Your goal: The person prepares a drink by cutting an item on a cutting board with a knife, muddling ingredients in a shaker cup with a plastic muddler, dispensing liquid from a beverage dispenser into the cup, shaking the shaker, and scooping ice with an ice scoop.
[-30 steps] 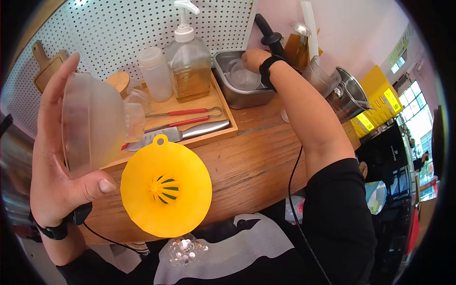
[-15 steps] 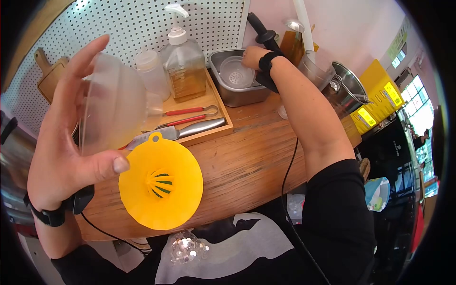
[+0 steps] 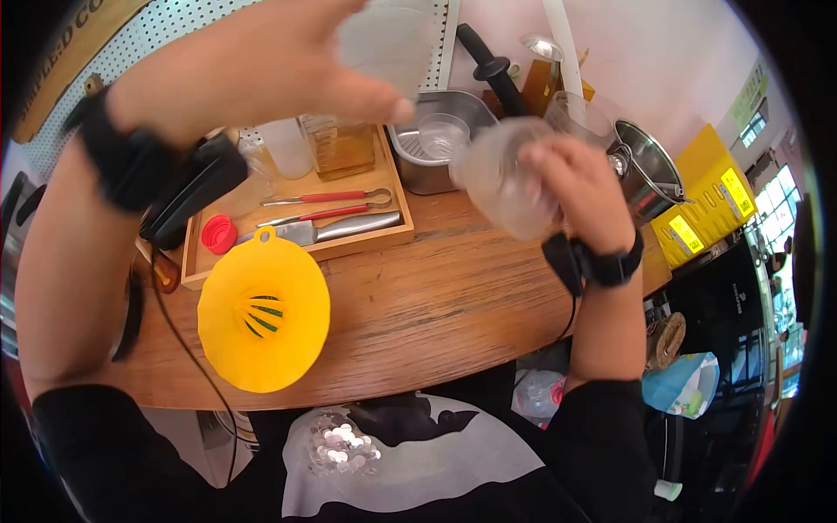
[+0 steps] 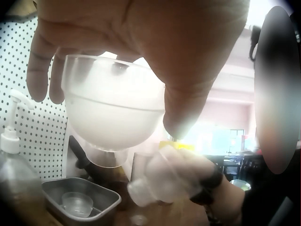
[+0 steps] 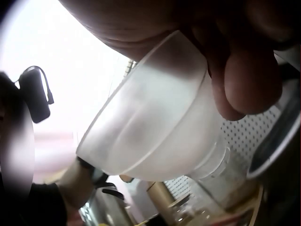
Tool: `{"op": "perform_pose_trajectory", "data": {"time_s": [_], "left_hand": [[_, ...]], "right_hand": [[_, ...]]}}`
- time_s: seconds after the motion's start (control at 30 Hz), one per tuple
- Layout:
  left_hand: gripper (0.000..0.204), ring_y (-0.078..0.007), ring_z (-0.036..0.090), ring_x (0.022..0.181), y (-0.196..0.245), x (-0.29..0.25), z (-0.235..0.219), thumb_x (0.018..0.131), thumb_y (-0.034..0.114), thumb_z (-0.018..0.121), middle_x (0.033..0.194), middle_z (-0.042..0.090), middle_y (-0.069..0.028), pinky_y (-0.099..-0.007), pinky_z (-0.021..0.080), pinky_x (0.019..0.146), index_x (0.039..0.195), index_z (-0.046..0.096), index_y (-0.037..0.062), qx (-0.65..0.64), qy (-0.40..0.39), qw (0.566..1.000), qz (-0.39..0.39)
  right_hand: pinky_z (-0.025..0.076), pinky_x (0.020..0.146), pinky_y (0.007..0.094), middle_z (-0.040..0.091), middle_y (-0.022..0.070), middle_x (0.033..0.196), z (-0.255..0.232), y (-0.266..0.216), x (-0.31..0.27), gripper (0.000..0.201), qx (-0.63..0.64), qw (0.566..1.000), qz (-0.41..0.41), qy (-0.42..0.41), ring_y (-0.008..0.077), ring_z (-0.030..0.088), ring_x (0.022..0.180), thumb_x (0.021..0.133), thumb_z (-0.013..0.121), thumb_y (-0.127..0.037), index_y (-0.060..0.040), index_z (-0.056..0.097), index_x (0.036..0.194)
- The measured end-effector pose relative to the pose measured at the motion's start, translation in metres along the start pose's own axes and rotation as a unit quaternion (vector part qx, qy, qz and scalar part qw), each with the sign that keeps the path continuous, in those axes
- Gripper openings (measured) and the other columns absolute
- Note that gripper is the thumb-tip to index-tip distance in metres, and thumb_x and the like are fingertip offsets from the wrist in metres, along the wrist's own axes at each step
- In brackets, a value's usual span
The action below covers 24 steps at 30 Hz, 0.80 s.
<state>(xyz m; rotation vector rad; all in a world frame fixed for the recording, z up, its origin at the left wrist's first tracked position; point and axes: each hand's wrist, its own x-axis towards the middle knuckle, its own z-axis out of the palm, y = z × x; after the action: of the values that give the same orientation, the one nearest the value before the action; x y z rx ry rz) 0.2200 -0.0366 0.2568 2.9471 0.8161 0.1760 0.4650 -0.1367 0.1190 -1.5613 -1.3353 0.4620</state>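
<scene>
My left hand point(image 3: 253, 65) is raised high over the tray. Its fingers and thumb grip a frosted, translucent wide-mouth funnel point(image 4: 110, 101) around its broad rim, and the short spout points down. To the right of the steel tub point(image 3: 427, 174), my right hand point(image 3: 580, 187) grips a second frosted funnel point(image 5: 155, 117) by its side. This one is tilted and blurred by motion in the head view. A small clear cup point(image 3: 443, 137) lies in the tub. The yellow funnel point(image 3: 301, 344) with a slotted centre is at the front left of the wooden table.
A wooden tray point(image 3: 349, 247) bears red-handled tongs point(image 3: 327, 198), a metal-handled knife point(image 3: 357, 227), a red cap point(image 3: 219, 234) and a pump bottle point(image 4: 16, 160). A steel pot point(image 3: 649, 166) and yellow boxes point(image 3: 711, 196) stand to the right. Cables trail from both wrists.
My right hand has come out of the steel tub and moved right and towards me with a frosted funnel. My left hand has carried its funnel up and to the right from the left side.
</scene>
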Motion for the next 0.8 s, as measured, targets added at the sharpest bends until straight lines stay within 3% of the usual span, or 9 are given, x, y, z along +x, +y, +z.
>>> {"op": "perform_pose_trajectory", "data": {"time_s": [0.07, 0.13, 0.17, 0.23, 0.33, 0.43, 0.57, 0.8], "left_hand": [[0.076, -0.0312, 0.052, 0.115, -0.006, 0.030, 0.025, 0.087, 0.045, 0.060, 0.126, 0.049, -0.0272, -0.0354, 0.046, 0.094, 0.139, 0.034, -0.0035, 0.003, 0.114, 0.986, 0.120], [0.096, -0.0321, 0.051, 0.116, -0.035, 0.092, 0.051, 0.070, 0.053, 0.075, 0.127, 0.049, -0.0214, -0.0406, 0.043, 0.096, 0.142, 0.033, 0.0054, -0.022, 0.085, 0.988, 0.125], [0.094, -0.0339, 0.051, 0.117, -0.030, 0.108, 0.053, 0.071, 0.052, 0.074, 0.128, 0.049, -0.0237, -0.0404, 0.042, 0.098, 0.142, 0.033, 0.0053, 0.018, 0.049, 0.994, 0.099], [0.094, -0.0362, 0.050, 0.118, -0.014, 0.136, 0.061, 0.072, 0.051, 0.073, 0.128, 0.050, -0.0259, -0.0402, 0.041, 0.100, 0.143, 0.032, 0.0053, 0.068, -0.009, 0.996, 0.057], [0.098, -0.0372, 0.051, 0.118, -0.007, 0.176, 0.092, 0.070, 0.054, 0.073, 0.129, 0.050, -0.0258, -0.0407, 0.041, 0.101, 0.144, 0.030, 0.0061, 0.091, -0.032, 0.995, 0.015], [0.101, -0.0375, 0.051, 0.119, -0.009, 0.205, 0.127, 0.068, 0.057, 0.073, 0.129, 0.050, -0.0254, -0.0417, 0.042, 0.100, 0.145, 0.029, 0.0077, 0.101, -0.060, 0.992, -0.036], [0.103, -0.0372, 0.050, 0.121, -0.019, 0.231, 0.169, 0.067, 0.059, 0.074, 0.131, 0.050, -0.0249, -0.0426, 0.042, 0.099, 0.146, 0.028, 0.0105, 0.087, -0.083, 0.988, -0.096], [0.107, -0.0358, 0.047, 0.125, -0.028, 0.244, 0.202, 0.065, 0.060, 0.073, 0.139, 0.043, -0.0228, -0.0445, 0.039, 0.102, 0.148, 0.025, 0.0123, 0.093, -0.122, 0.976, -0.152]], "right_hand": [[0.037, 0.038, 0.0170, 0.060, 0.0002, 0.065, -0.002, 0.043, -0.022, 0.021, 0.132, 0.987, 0.067, -0.058, 0.0041, 0.051, 0.047, 0.093, 0.057, -0.022, -0.0025, 0.065, 0.096], [0.040, 0.040, 0.0196, 0.062, 0.0020, 0.068, -0.002, 0.070, -0.039, 0.020, 0.219, 0.959, 0.130, -0.127, 0.0071, 0.054, 0.047, 0.093, 0.055, -0.017, -0.0011, 0.065, 0.101], [0.040, 0.040, 0.0196, 0.062, 0.0020, 0.068, 0.003, 0.089, -0.046, 0.020, 0.223, 0.958, 0.126, -0.128, 0.0071, 0.054, 0.047, 0.093, 0.055, -0.017, -0.0011, 0.065, 0.101], [0.042, 0.041, 0.0214, 0.063, 0.0036, 0.070, 0.013, 0.120, -0.055, 0.019, 0.397, 0.891, 0.180, -0.128, 0.0091, 0.055, 0.047, 0.093, 0.054, -0.015, -0.0010, 0.064, 0.101], [0.043, 0.042, 0.0223, 0.063, 0.0046, 0.071, 0.018, 0.125, -0.059, 0.017, 0.453, 0.858, 0.204, -0.134, 0.0105, 0.055, 0.048, 0.093, 0.053, -0.014, -0.0016, 0.062, 0.100], [0.043, 0.043, 0.0227, 0.063, 0.0051, 0.071, 0.013, 0.144, -0.058, 0.017, 0.438, 0.861, 0.185, -0.181, 0.0109, 0.055, 0.049, 0.094, 0.052, -0.013, -0.0019, 0.060, 0.102], [0.043, 0.043, 0.0229, 0.063, 0.0054, 0.070, 0.011, 0.151, -0.057, 0.019, 0.458, 0.859, 0.164, -0.158, 0.0107, 0.056, 0.051, 0.094, 0.051, -0.014, -0.0012, 0.060, 0.106], [0.042, 0.042, 0.0219, 0.064, 0.0052, 0.071, 0.006, 0.140, -0.058, 0.022, 0.436, 0.870, 0.155, -0.171, 0.0096, 0.056, 0.052, 0.095, 0.050, -0.016, -0.0014, 0.058, 0.110]]}}
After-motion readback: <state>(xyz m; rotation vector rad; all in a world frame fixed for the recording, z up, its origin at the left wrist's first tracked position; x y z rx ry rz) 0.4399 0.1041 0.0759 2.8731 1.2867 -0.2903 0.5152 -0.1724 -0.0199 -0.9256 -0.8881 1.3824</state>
